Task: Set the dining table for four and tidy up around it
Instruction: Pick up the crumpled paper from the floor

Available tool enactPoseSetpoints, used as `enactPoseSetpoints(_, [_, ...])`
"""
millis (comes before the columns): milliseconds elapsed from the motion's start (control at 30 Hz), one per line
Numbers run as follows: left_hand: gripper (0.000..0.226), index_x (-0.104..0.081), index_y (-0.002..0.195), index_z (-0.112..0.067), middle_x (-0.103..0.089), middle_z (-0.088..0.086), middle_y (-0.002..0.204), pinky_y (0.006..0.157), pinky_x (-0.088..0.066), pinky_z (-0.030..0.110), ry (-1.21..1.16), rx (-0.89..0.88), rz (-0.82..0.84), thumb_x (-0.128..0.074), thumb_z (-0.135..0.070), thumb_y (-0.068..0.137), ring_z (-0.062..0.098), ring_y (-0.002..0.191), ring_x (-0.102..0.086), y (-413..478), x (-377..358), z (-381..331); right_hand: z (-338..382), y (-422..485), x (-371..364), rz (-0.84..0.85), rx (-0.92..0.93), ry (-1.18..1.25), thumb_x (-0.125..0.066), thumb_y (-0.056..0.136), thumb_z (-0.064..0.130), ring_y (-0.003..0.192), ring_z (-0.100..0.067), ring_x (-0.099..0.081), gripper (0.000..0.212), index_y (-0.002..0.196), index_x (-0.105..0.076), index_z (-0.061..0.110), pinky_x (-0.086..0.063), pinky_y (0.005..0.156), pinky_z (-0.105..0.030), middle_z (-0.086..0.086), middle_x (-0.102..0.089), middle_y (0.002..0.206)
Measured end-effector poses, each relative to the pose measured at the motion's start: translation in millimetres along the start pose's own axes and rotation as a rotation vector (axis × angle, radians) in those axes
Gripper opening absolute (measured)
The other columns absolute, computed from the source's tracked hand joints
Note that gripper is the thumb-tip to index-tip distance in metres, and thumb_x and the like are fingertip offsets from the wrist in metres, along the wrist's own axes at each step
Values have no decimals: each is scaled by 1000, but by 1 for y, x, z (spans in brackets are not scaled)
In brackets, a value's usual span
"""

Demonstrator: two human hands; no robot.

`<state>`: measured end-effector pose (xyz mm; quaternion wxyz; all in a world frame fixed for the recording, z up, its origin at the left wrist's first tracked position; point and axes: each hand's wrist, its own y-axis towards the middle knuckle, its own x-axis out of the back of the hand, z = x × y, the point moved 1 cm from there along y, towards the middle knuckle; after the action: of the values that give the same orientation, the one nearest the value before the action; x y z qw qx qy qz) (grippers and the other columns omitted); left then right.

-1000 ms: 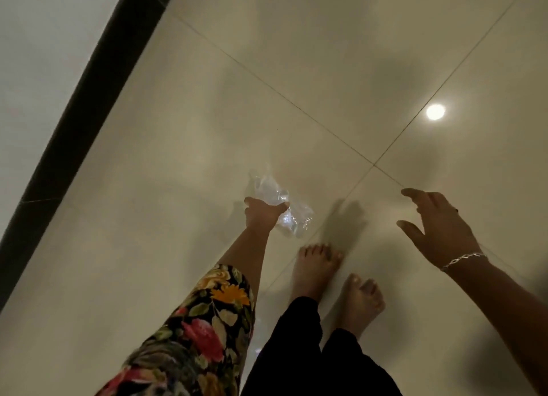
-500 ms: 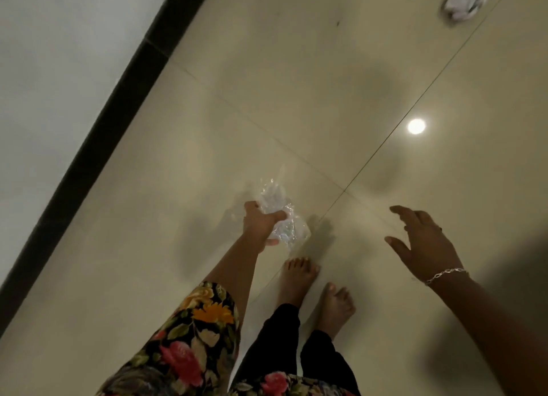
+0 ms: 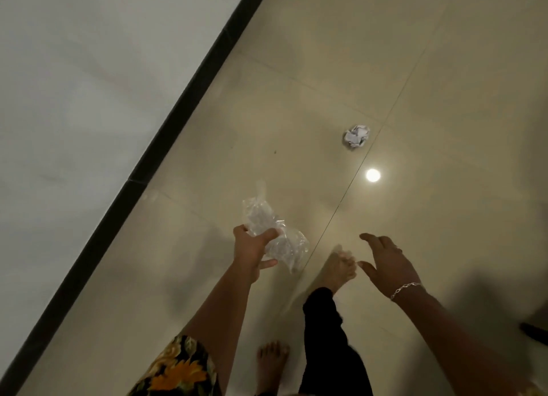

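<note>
Fingers of our left hand [image 3: 250,253] clutch a crumpled clear plastic bag [image 3: 277,238]; right hand [image 3: 385,265] spread, loose. We cannot read marks on the paper ball [image 3: 356,136].

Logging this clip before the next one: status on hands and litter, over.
Left hand grips crumpled clear plastic wrapper. Right hand open, empty. Crumpled paper ball on floor ahead, nothing visible in the way.
</note>
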<state>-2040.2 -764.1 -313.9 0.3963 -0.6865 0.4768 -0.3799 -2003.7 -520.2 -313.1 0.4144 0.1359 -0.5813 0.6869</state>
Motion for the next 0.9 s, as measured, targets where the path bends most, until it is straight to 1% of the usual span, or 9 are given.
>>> enactPoseSetpoints(167, [68,-33,126,-8,-45,14,118,61,-57,44,-176,99,-52,-77,-9,74,27,91,-54,0,-50,-48,-28,40,56,68,-61,-15,-56,90,24,115,-24,-47,56,140,-32,22,-45,87,-31,-6,-44,128])
enactPoseSetpoints(300, [80,-32,138,-2,-42,26,134,50,-56,42,-364,115,-58,-77,-7,73,36,104,-54,8,-93,-86,-49,85,101,85,-62,-53,-55,90,25,117,-24,-47,56,140,-31,22,-43,92,-29,-7,-44,129])
enactPoseSetpoints(400, [80,-27,139,-7,-41,23,125,55,-58,46,-397,113,-76,-75,-8,75,40,107,-55,22,-128,-114,-61,131,127,68,-109,-56,-57,89,25,116,-29,-48,55,139,-34,20,-43,92,-34,-11,-46,127])
enactPoseSetpoints(467, [71,-32,132,-7,-42,21,120,57,-58,45,-397,133,-67,-75,-9,75,41,114,-52,35,-150,-136,-65,166,137,66,-125,-32,-59,88,25,116,-31,-48,54,137,-37,19,-43,92,-35,-13,-48,126])
enactPoseSetpoints(600, [30,-53,109,-6,-46,18,98,66,-58,45,-559,201,8,-67,-12,83,32,83,-56,55,-190,-195,-71,235,136,43,-146,51,-60,87,25,116,-28,-51,48,131,-43,17,-43,92,-35,-12,-52,123])
enactPoseSetpoints(667, [14,-55,95,-11,-46,19,95,71,-54,44,-558,214,-4,-64,-14,85,30,78,-55,63,-210,-221,-72,274,130,52,-155,64,-60,87,25,116,-28,-50,48,131,-43,16,-43,93,-36,-13,-52,123])
enactPoseSetpoints(767, [29,-50,107,-12,-47,22,103,54,-56,41,-585,244,-13,-66,-16,83,32,78,-56,83,-231,-247,-68,334,117,67,-117,6,-59,88,25,118,-29,-46,51,134,-39,16,-43,92,-35,-12,-46,128])
enactPoseSetpoints(800, [31,-51,108,-11,-48,21,106,54,-56,41,-592,245,-23,-67,-16,82,32,80,-56,89,-238,-251,-65,352,111,65,-91,-21,-59,87,24,119,-29,-44,53,135,-38,17,-43,93,-36,-12,-44,130])
enactPoseSetpoints(900, [26,-54,99,-9,-51,21,108,70,-54,46,-612,246,-47,-69,-14,78,31,87,-56,102,-259,-259,-57,395,98,24,-18,-89,-62,84,19,125,-31,-38,63,139,-32,19,-46,93,-38,-11,-31,141])
